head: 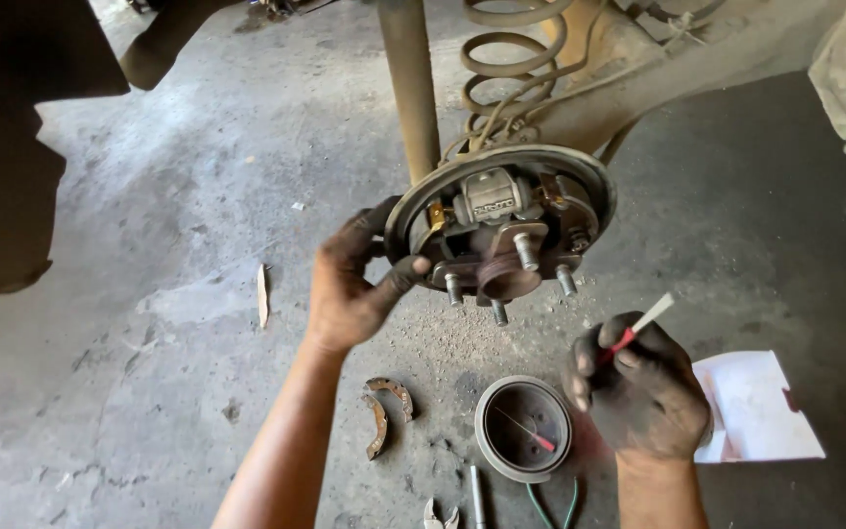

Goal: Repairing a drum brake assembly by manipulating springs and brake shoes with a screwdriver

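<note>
My left hand [352,279] grips the left rim of a round brake backing plate [594,186] on a raised car's axle. The plate carries a wheel cylinder [490,196] at the top and a rusty hub [506,274] with several wheel studs. My right hand [643,387], dirty with grease, is lower right of the hub and pinches a thin stick with a red middle and a white tip [643,325]. The stick's tip points up toward the plate without touching it.
On the concrete floor below lie a brake drum [524,428] open side up, two worn brake shoes [384,411], a metal rod [477,495], pliers [440,514] and white paper [756,407]. A shock absorber [410,88] and coil spring [511,59] rise behind the plate.
</note>
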